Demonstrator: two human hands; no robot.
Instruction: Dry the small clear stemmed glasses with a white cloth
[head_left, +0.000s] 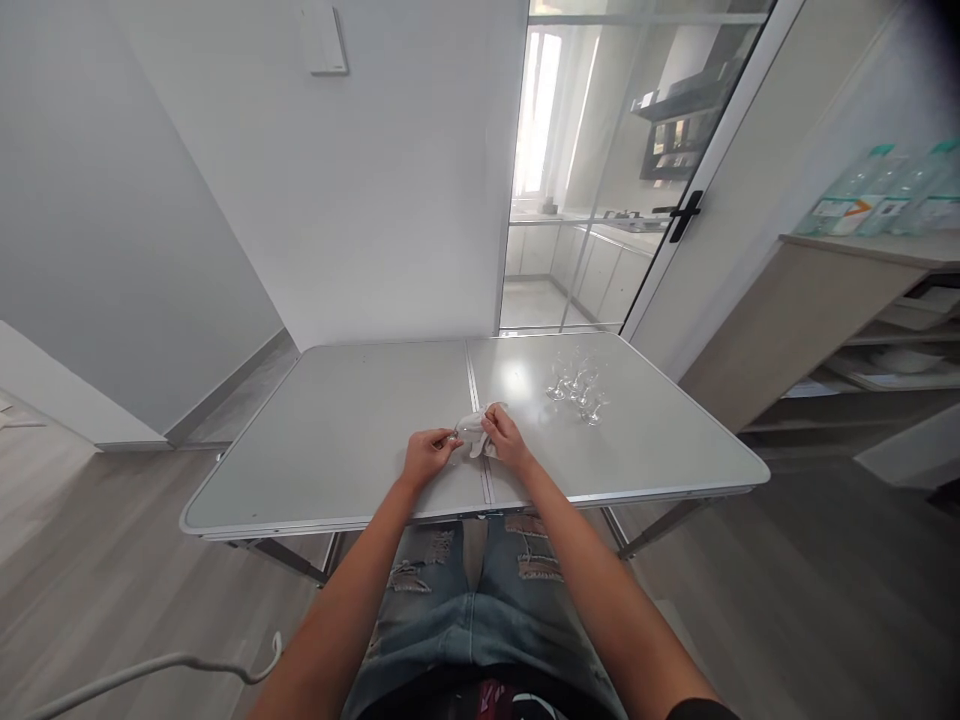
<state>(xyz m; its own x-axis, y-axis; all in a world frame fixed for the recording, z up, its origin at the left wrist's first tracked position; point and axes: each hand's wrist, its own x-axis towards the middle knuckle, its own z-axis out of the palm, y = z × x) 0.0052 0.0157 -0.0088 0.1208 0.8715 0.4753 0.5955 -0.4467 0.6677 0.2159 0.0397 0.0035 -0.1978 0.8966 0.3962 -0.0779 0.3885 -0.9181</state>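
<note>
Hands: two, both closed on items over the table (337, 440) centre seam.
Left hand (427, 457): pinches a small glass (466, 430).
Right hand (506, 440): grips a white cloth (480, 420) pressed against that glass.
Spare glasses (576, 385): a cluster, roughly five, well right of the hands.
Unclear: glass shape, mostly covered by cloth.

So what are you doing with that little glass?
A person holds a small clear glass over the grey folding table. The left hand grips the glass while the right hand presses a white cloth against it. More small stemmed glasses stand together farther right on the table.
</note>
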